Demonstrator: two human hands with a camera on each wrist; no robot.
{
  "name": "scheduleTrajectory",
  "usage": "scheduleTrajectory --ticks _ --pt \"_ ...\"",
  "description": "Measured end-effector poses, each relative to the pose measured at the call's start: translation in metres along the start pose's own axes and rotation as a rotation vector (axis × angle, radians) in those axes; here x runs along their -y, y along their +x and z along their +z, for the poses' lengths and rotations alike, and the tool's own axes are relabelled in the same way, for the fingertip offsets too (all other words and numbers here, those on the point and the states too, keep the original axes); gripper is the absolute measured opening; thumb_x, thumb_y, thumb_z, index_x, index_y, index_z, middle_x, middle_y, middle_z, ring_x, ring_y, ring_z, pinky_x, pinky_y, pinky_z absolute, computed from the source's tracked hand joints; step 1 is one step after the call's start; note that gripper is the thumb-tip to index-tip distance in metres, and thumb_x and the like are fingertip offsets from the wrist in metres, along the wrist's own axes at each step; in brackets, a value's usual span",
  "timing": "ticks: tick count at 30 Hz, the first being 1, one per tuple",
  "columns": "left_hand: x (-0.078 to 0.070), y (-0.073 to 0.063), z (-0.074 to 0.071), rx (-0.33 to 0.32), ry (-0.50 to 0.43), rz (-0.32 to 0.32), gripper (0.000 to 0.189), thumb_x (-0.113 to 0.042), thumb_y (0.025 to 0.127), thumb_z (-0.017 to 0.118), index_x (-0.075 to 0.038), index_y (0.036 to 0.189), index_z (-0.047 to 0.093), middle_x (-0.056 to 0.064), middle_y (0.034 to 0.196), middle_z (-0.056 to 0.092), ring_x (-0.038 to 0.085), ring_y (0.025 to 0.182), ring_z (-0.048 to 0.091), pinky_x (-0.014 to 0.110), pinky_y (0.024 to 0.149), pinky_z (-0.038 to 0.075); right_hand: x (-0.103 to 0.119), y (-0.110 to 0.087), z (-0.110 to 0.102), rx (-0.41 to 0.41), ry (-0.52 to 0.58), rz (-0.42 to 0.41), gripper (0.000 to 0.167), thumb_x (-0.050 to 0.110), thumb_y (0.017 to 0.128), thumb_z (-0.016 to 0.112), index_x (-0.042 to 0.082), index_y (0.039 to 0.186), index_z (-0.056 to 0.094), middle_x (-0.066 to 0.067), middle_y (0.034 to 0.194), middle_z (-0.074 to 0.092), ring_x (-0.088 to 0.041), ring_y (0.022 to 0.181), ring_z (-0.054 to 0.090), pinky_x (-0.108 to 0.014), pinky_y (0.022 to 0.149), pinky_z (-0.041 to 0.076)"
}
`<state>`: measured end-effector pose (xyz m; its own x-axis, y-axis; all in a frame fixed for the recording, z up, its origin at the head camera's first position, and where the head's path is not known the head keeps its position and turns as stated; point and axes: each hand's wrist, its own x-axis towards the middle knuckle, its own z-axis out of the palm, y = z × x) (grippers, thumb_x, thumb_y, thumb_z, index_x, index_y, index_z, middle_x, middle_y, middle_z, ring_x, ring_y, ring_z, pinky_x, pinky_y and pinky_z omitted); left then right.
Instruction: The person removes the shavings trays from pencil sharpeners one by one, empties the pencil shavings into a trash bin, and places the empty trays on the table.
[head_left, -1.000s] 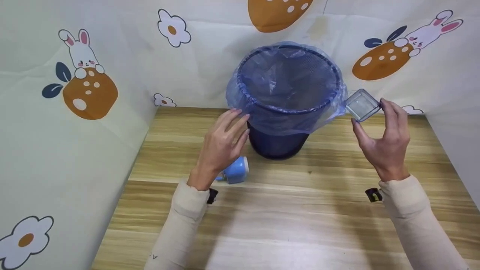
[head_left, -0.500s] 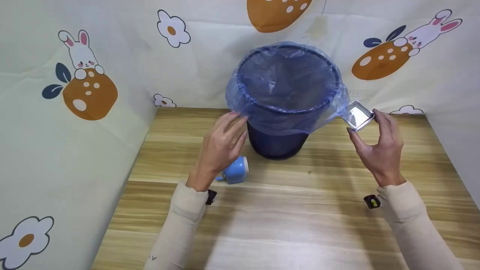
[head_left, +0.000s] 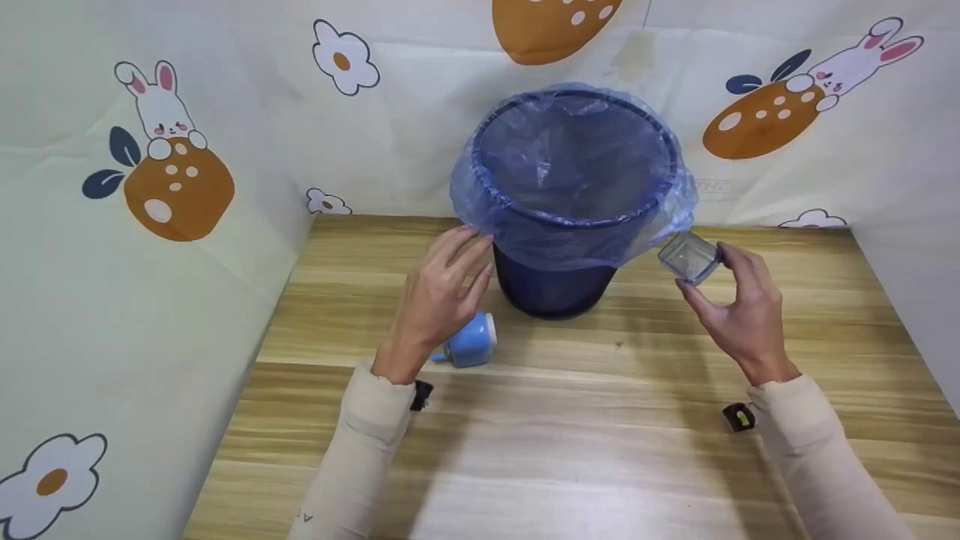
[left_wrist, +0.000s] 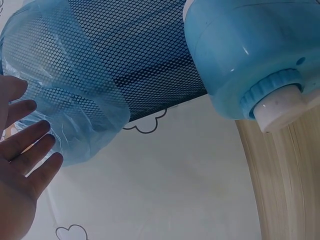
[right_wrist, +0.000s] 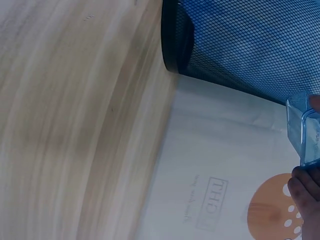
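Observation:
My right hand [head_left: 750, 322] pinches a small clear plastic box [head_left: 688, 259], square and see-through, between thumb and fingers. It is held above the table, to the right of a dark blue mesh wastebasket [head_left: 555, 292]. A thin blue bin bag [head_left: 570, 247] lines the basket and folds down over its rim. My left hand [head_left: 439, 292] holds nothing, its fingers relaxed near the bag's left edge. Partly hidden beneath that hand is a blue crank pencil sharpener [head_left: 471, 343]; the left wrist view shows its rounded blue body [left_wrist: 245, 50] and white crank joint [left_wrist: 277, 107].
The wood-grain table [head_left: 555, 442] meets a pale wall covering [head_left: 420, 142] printed with rabbits, orange fruits and flowers behind the wastebasket and along the left. A side wall [head_left: 922, 247] bounds the right. Dark wrist cameras sit at both cuffs.
My right hand has moved left and toward me with the clear box, which has tipped and turned along the way. The left hand, wastebasket and sharpener have stayed almost still.

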<state>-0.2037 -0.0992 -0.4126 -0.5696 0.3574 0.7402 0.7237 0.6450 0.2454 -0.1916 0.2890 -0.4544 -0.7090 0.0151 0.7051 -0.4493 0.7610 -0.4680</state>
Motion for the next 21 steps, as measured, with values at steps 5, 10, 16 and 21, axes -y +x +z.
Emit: scheduleTrajectory --ticks 5,10,16,21 --pt "0.000 -0.001 0.000 0.005 -0.003 -0.011 0.030 -0.013 0.095 0.064 0.000 0.121 0.068 0.018 0.125 0.063 0.032 0.122 0.057 0.040 0.105 0.047 -0.002 -0.008 0.004 0.091 0.011 0.022 0.063 0.005 0.073 0.086 -0.011 0.126 0.057 -0.027 0.115 0.061 -0.040 0.103 0.061 -0.054 0.091 0.050" --pt "0.000 -0.002 0.000 0.015 -0.006 -0.025 0.030 -0.013 0.095 0.063 0.000 0.122 0.068 0.017 0.127 0.063 0.031 0.123 0.056 0.040 0.106 0.046 -0.006 -0.016 0.009 0.157 0.025 0.016 0.065 0.003 0.070 0.088 -0.012 0.124 0.057 -0.028 0.113 0.062 -0.041 0.100 0.062 -0.052 0.089 0.051" --pt "0.000 -0.003 0.000 0.017 -0.006 -0.038 0.030 -0.013 0.095 0.064 0.001 0.122 0.068 0.018 0.126 0.063 0.034 0.122 0.057 0.041 0.106 0.046 -0.009 -0.024 0.014 0.238 0.038 0.033 0.064 0.004 0.069 0.089 -0.012 0.123 0.058 -0.028 0.111 0.063 -0.042 0.098 0.063 -0.052 0.087 0.052" --pt "0.001 -0.004 0.000 0.022 -0.005 -0.041 0.031 -0.013 0.095 0.064 0.001 0.123 0.067 0.018 0.127 0.063 0.034 0.123 0.057 0.041 0.106 0.046 -0.009 -0.031 0.018 0.327 0.037 0.054 0.063 0.005 0.070 0.088 -0.012 0.123 0.058 -0.026 0.109 0.063 -0.041 0.098 0.062 -0.054 0.088 0.051"
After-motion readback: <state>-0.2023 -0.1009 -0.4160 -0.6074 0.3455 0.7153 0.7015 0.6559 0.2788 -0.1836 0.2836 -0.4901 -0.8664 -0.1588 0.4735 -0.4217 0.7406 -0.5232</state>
